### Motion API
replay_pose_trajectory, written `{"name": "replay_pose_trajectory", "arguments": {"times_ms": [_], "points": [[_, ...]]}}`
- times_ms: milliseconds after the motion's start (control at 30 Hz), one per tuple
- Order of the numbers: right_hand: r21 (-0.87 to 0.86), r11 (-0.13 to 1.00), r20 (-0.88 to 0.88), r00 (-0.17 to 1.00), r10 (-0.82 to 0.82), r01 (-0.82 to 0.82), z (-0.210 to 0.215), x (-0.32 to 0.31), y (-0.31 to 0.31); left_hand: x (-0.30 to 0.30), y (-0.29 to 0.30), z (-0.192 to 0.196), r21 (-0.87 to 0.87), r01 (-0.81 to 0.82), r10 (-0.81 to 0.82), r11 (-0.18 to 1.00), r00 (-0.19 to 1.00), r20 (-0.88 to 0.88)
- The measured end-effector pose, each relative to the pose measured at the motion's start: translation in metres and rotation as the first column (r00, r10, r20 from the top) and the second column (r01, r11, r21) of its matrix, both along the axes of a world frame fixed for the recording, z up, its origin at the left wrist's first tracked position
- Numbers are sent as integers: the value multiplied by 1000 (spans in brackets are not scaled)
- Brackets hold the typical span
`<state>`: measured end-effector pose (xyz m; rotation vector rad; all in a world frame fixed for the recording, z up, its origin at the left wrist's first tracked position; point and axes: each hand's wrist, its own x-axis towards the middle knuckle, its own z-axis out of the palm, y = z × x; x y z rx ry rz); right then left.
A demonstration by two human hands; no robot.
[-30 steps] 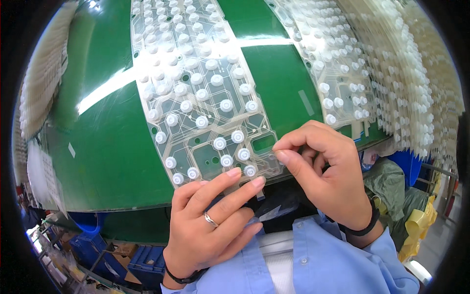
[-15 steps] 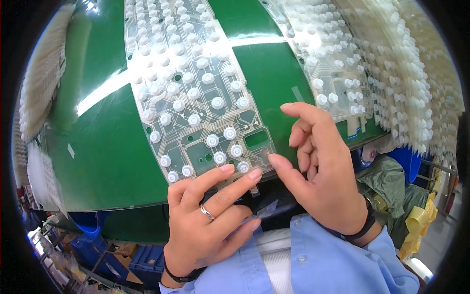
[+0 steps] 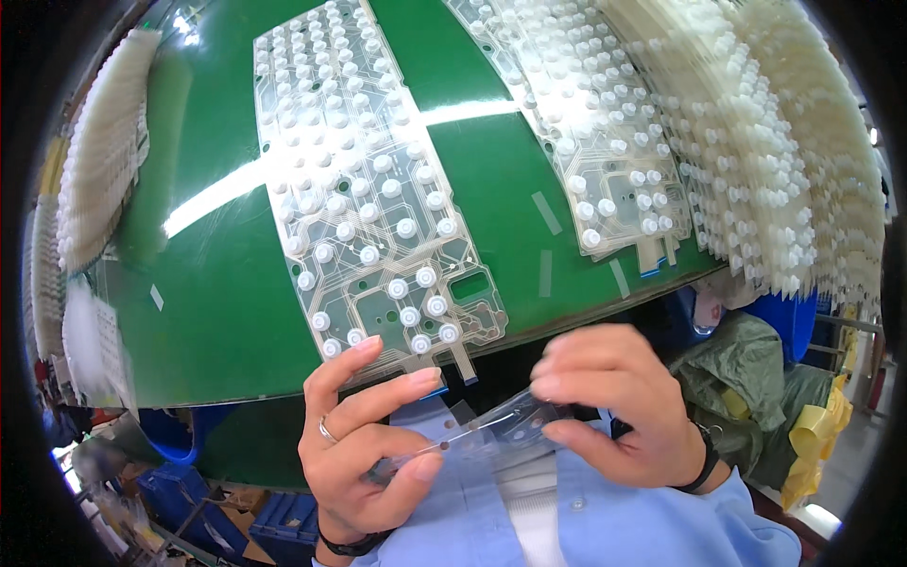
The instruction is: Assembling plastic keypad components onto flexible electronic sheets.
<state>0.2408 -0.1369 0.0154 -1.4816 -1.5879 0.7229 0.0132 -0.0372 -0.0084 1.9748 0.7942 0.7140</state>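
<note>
A clear plastic strip (image 3: 496, 427) with small holes stretches between my hands, in front of the table's near edge. My left hand (image 3: 373, 435) pinches one end between thumb and fingers, its upper fingers reaching toward the lower edge of a keyboard membrane sheet. My right hand (image 3: 614, 402), slightly blurred, has thumb and fingertips closed on the other end. Flat on the table lies that transparent membrane sheet (image 3: 373, 300), with printed traces, rows of white domed caps and short connector tails past the table edge. A second membrane sheet (image 3: 614, 189) lies to its right.
Several pieces of clear tape (image 3: 545, 274) lie on the green table (image 3: 222, 312). Stacked capped sheets (image 3: 756, 180) stand at the right, more stacked sheets (image 3: 109, 142) at the left. Below are blue crates (image 3: 283, 515), a blue bin (image 3: 789, 317) and a grey-green bag (image 3: 732, 364).
Both hands have moved down off the membrane's lower edge. My right hand has closed, and the clear strip is now held between both hands. The view has shifted slightly.
</note>
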Motion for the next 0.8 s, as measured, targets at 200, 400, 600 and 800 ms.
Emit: {"name": "replay_pose_trajectory", "arguments": {"times_ms": [200, 400, 600, 800], "points": [[-213, 976, -206, 974, -88, 44, 1, -8, -10, -1, -8, -1, 51, -43, 44, 998, 999, -23], [30, 999, 23, 999, -40, 39, -7, -3, -7, -1, -4, 1, 201, -34, 56, 979, 993, -108], [56, 983, -135, 977, -168, 176, -4, 8, 10, 1, 14, -5, 267, 129, -52, 955, 959, -279], [-312, 908, -263, 893, -364, 279, -13, 8, 41, 2, 11, -7, 237, 259, -182, 936, 936, -302]]}}
